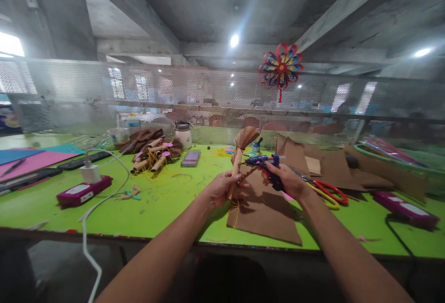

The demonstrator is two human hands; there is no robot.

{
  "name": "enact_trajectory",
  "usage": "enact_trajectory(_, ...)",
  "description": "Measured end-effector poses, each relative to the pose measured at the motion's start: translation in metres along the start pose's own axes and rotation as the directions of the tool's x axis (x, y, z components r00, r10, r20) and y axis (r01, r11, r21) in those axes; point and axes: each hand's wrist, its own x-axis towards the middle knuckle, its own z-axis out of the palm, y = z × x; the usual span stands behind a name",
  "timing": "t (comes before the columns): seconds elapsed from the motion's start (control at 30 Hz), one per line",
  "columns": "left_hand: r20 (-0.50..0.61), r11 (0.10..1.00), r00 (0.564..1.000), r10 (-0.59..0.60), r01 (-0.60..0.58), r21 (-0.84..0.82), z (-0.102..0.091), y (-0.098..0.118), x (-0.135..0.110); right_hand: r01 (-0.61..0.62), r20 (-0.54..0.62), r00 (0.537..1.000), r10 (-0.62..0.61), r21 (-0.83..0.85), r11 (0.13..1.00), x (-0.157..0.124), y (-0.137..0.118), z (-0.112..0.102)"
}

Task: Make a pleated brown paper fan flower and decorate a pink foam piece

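My left hand (226,187) is closed around a brown paper tube (237,161) with a pleated paper fan (247,137) at its top. Yellow strings (236,208) dangle below that hand. In my right hand (285,180) is a dark blue glue gun (274,173), its fingers wrapped round the handle. The gun's nozzle points left and lies close to the tube; whether it touches I cannot tell. Beneath both hands a brown cardboard sheet (266,217) rests on the green table (167,205).
Left stand a pile of paper tubes (158,161), a white jar (183,136) and a purple power strip (83,191) with a white cable. Scissors (330,194), cardboard pieces (330,170) and another power strip (405,208) lie right. A perforated screen (215,89) rises behind.
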Motion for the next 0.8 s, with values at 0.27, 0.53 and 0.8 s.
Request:
enact_trajectory(0.27,0.014,1.0,1.0,0.001,-0.001,-0.015,-0.0023,-0.0013,0.0014,0.009,0.007,1.0,-0.009,-0.003,1.0,0.0003,0.0004,0.0009)
enact_trajectory(0.53,0.004,1.0,1.0,-0.007,0.007,-0.006,0.0006,0.0006,-0.0009,-0.001,0.009,1.0,0.0,0.022,1.0,0.0001,-0.0006,-0.0006)
enact_trajectory(0.8,-0.042,0.998,0.999,-0.01,0.008,-0.057,0.0031,0.0021,-0.0045,0.029,0.003,1.0,-0.028,-0.054,0.998,0.0013,0.0013,-0.0055)
